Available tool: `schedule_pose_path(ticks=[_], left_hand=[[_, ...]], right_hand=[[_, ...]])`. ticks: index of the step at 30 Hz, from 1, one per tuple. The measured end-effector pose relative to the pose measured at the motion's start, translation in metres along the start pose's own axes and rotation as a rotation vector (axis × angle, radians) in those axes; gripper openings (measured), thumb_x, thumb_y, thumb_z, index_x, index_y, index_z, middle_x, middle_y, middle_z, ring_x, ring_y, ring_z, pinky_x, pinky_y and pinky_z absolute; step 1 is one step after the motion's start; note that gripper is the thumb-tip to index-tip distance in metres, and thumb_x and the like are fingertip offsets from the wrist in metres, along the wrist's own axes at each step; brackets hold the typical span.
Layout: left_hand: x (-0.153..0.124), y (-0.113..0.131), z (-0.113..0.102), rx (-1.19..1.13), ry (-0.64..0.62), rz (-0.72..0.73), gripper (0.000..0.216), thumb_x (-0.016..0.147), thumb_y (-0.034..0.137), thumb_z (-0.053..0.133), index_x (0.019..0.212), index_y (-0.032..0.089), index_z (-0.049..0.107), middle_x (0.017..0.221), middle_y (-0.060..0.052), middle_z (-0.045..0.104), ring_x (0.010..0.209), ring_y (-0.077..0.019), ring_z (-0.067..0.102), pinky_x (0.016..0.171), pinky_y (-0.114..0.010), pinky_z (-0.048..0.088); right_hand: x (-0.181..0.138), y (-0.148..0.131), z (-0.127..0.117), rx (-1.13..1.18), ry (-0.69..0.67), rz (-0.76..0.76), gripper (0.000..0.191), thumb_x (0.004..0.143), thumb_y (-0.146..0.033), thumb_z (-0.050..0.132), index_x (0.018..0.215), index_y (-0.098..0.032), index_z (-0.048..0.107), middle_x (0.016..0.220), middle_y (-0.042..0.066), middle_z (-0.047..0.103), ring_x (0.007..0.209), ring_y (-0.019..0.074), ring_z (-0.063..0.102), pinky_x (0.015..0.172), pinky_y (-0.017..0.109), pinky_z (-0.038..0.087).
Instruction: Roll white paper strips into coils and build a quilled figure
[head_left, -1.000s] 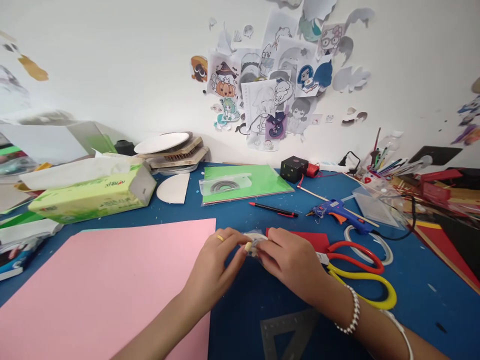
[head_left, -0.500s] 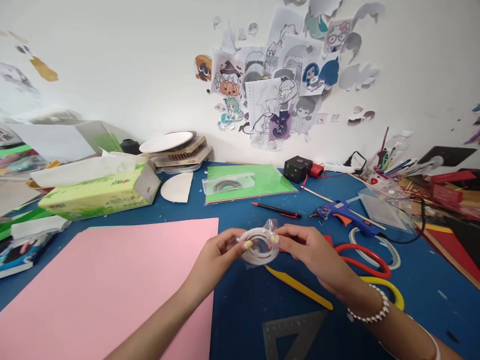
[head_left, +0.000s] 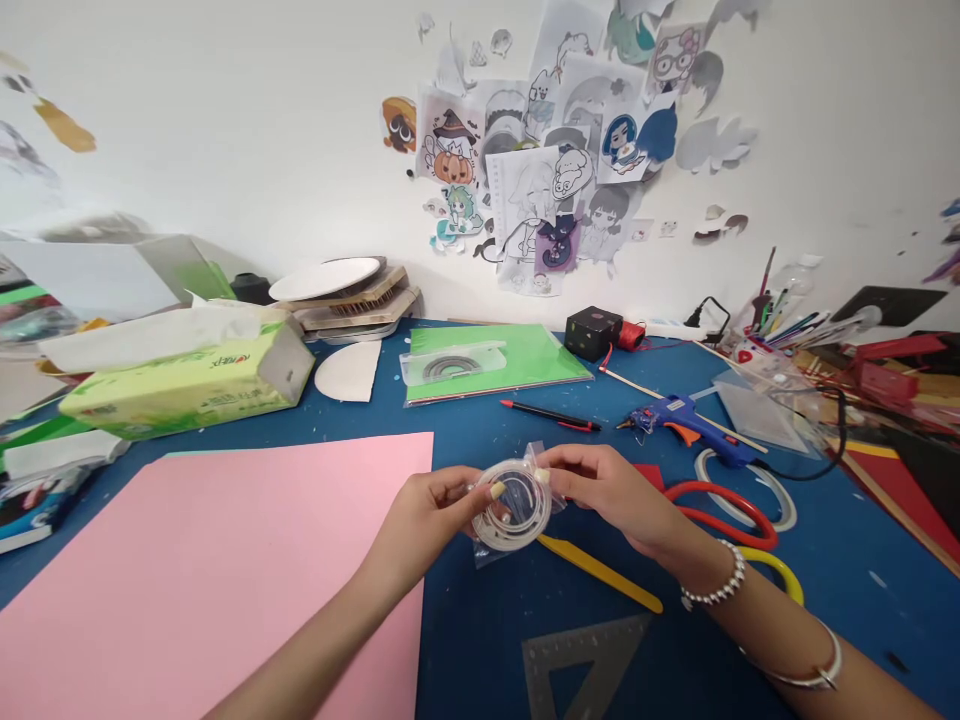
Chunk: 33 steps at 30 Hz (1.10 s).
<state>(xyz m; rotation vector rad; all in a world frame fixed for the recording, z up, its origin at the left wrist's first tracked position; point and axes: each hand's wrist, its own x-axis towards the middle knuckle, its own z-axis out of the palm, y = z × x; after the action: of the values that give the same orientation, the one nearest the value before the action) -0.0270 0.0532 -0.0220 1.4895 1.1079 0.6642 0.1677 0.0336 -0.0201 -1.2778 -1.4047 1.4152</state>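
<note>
Both my hands hold a small clear plastic bag (head_left: 514, 505) with thin white rings of tape inside, lifted a little above the blue table (head_left: 480, 640). My left hand (head_left: 427, 515) pinches the bag's left edge with thumb and fingers. My right hand (head_left: 611, 490) pinches its top right corner. A large pink sheet of paper (head_left: 202, 570) lies just to the left of my hands. Under my right hand lie red and yellow scissors (head_left: 720, 525) and a yellow flat tool (head_left: 600, 572).
A green tissue pack (head_left: 187, 380) sits at the left, a green folder (head_left: 495, 360) and a red and black pen (head_left: 551, 415) in the middle, a blue glue gun (head_left: 686, 420) at the right. A grey set square (head_left: 577, 665) lies near me. Craft clutter fills the far right.
My hands have lifted the bag of tape rings off the table and turned it towards me. The yellow tool under my right hand has come into view.
</note>
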Motion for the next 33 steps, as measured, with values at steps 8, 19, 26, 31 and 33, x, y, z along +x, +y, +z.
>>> schedule_pose_path(ticks=[8, 19, 26, 31, 33], left_hand=[[-0.0041, -0.0030, 0.0018, 0.124, -0.005, 0.047, 0.026, 0.074, 0.038, 0.056, 0.072, 0.015, 0.068, 0.064, -0.002, 0.066, 0.056, -0.0139, 0.055, 0.052, -0.021, 0.040], [-0.0024, -0.0006, 0.0035, 0.202, -0.011, 0.071, 0.026, 0.074, 0.039, 0.054, 0.070, 0.016, 0.067, 0.066, -0.003, 0.068, 0.060, -0.0162, 0.060, 0.053, -0.021, 0.042], [-0.0034, 0.0005, 0.0024, 0.225, -0.009, 0.078, 0.028, 0.076, 0.039, 0.052, 0.072, 0.016, 0.067, 0.069, -0.004, 0.069, 0.061, -0.0171, 0.060, 0.054, -0.022, 0.043], [-0.0027, -0.0024, 0.0028, 0.231, -0.028, 0.091, 0.030, 0.076, 0.042, 0.052, 0.072, 0.016, 0.067, 0.069, -0.003, 0.069, 0.062, -0.0172, 0.059, 0.055, -0.021, 0.043], [-0.0022, -0.0039, 0.0031, 0.231, -0.036, 0.094, 0.030, 0.077, 0.042, 0.052, 0.073, 0.017, 0.068, 0.068, -0.003, 0.069, 0.062, -0.0171, 0.059, 0.054, -0.021, 0.043]], right_hand=[[0.0004, 0.0047, 0.0027, 0.050, 0.003, 0.016, 0.019, 0.068, -0.032, 0.064, 0.078, -0.016, 0.062, 0.075, 0.001, 0.059, 0.067, 0.0105, 0.051, 0.064, 0.025, 0.041], [0.0005, 0.0040, 0.0049, 0.008, 0.023, 0.021, 0.017, 0.072, -0.032, 0.059, 0.077, -0.016, 0.062, 0.077, 0.001, 0.058, 0.059, 0.0075, 0.044, 0.053, 0.022, 0.034], [-0.0006, -0.0001, 0.0055, -0.032, 0.057, 0.047, 0.021, 0.074, -0.034, 0.056, 0.079, -0.016, 0.065, 0.070, 0.000, 0.057, 0.057, 0.0079, 0.041, 0.049, 0.022, 0.029], [-0.0013, 0.0004, 0.0056, -0.007, 0.050, 0.087, 0.020, 0.072, -0.032, 0.059, 0.082, -0.017, 0.067, 0.082, 0.002, 0.060, 0.058, 0.0073, 0.041, 0.048, 0.022, 0.027], [-0.0008, 0.0015, 0.0055, 0.008, 0.048, 0.106, 0.022, 0.072, -0.034, 0.059, 0.082, -0.016, 0.066, 0.075, 0.001, 0.059, 0.055, 0.0068, 0.039, 0.047, 0.022, 0.026]])
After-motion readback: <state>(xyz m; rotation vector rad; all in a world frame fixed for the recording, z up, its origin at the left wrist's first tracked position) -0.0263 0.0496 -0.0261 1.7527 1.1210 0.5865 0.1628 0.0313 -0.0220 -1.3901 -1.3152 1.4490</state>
